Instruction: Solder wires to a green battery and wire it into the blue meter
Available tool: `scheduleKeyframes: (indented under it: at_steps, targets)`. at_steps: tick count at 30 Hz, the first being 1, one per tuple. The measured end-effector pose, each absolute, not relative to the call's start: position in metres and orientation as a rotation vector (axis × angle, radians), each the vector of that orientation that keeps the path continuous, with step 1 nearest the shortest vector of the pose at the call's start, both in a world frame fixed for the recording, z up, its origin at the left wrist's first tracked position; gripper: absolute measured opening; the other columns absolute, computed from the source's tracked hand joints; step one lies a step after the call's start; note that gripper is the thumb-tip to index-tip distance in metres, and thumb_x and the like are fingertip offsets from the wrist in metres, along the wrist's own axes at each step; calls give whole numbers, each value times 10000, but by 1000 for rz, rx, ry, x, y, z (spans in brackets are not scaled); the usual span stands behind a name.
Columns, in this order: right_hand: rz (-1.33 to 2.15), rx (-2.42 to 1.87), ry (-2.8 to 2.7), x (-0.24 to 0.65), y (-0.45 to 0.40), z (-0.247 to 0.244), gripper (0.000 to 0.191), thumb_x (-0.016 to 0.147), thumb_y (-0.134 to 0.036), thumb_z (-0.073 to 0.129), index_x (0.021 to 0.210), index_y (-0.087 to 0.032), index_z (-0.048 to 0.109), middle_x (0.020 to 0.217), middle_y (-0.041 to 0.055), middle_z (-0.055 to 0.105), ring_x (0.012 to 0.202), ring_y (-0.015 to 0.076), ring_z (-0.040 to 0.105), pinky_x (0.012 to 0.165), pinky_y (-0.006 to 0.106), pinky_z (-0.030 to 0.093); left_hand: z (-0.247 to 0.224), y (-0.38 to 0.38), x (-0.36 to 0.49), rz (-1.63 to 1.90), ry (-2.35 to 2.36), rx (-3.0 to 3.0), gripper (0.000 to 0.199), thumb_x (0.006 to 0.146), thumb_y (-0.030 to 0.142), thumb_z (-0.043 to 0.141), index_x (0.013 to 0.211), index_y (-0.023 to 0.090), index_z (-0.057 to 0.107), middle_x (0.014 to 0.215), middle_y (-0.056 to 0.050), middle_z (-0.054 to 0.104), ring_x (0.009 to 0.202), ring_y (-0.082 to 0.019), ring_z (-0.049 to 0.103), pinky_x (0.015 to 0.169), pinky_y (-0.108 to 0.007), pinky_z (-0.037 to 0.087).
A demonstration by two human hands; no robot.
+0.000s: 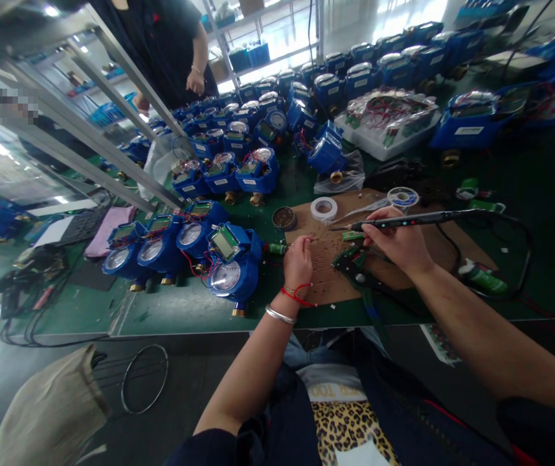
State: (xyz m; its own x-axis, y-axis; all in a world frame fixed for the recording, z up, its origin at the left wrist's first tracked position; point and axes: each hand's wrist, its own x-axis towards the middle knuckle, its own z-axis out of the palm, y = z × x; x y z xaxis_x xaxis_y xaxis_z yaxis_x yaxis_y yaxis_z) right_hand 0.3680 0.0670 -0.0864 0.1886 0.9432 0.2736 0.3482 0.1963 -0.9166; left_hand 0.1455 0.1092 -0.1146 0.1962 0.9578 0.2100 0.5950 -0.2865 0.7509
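Mid-frame, the right hand [396, 243] grips a light, stiff soldering iron [413, 221] by its handle; the left hand [298, 259] pinches a thin, fragile wire [306, 241] over the cardboard [328, 259].

The left hand [298, 260] hides whatever its fingers [307, 242] pinch.

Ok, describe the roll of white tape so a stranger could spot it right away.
Find the brown cardboard sheet on the green bench. The white tape roll lies flat at its far edge, beyond the left hand. The round tin beside it is dark.
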Motion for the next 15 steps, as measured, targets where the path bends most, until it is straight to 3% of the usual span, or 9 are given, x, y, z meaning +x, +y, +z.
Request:
scheduleKeyframes:
  at_steps: [15]
  targets:
    - [687,-1332,-1364,369,66,-87,245,837,-444,635,935,-250,521,789,15,621,607,191,662,517,321,535,-118,116,141,1000,1414,1867,251,983,303,383,890,182,582,898,-53,670,844,-169,615,744,-257,442]
